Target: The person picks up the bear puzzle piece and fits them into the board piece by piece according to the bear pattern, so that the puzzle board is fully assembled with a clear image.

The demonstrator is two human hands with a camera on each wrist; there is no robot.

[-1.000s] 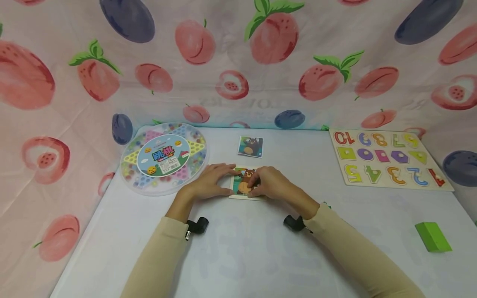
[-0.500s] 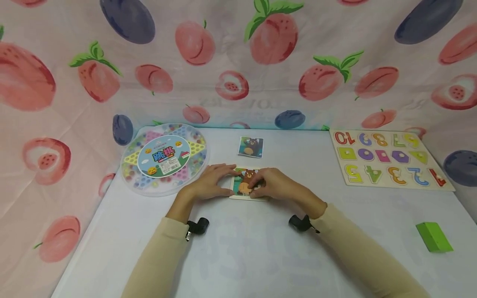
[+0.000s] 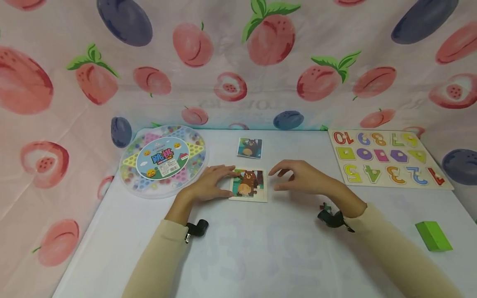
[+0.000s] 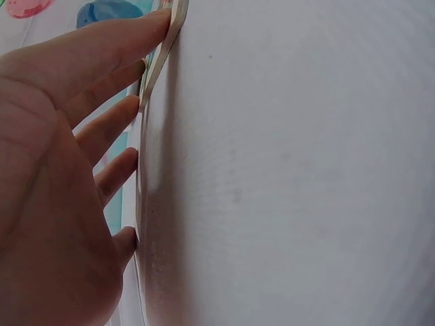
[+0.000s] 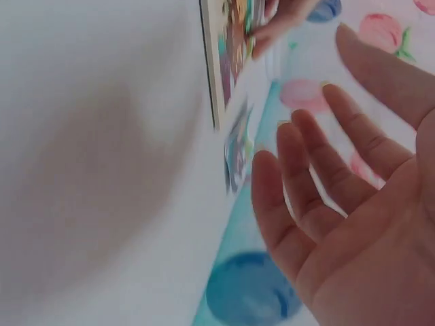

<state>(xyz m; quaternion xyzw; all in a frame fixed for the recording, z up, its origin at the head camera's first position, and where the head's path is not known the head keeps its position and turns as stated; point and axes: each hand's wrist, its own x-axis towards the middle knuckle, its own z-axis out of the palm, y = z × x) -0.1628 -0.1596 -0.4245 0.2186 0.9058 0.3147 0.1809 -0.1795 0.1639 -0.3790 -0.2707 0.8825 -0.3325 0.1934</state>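
Note:
A small wooden jigsaw puzzle (image 3: 247, 183) with a brown bear picture lies flat in the middle of the table. Bare pale wood shows at its lower right corner. My left hand (image 3: 211, 182) lies along the left side of the puzzle, with thumb and forefinger touching its edge. In the left wrist view the thumb (image 4: 115, 41) reaches onto the board's corner. Right of the puzzle, my right hand (image 3: 299, 177) hovers with fingers loosely bent and nothing in them. A small dark green jigsaw piece (image 3: 325, 207) lies beneath the right wrist, partly hidden by the wrist camera.
Behind the puzzle lies a small bear picture card (image 3: 249, 148). A round Chinese checkers set (image 3: 197, 161) is close beyond the left hand. At the back right is a number and shape board (image 3: 380, 155), with a green block (image 3: 433, 236) nearer the front.
My right hand has let go at the puzzle and moved off to the right, uncovering its right side. The left hand has stayed at the left edge.

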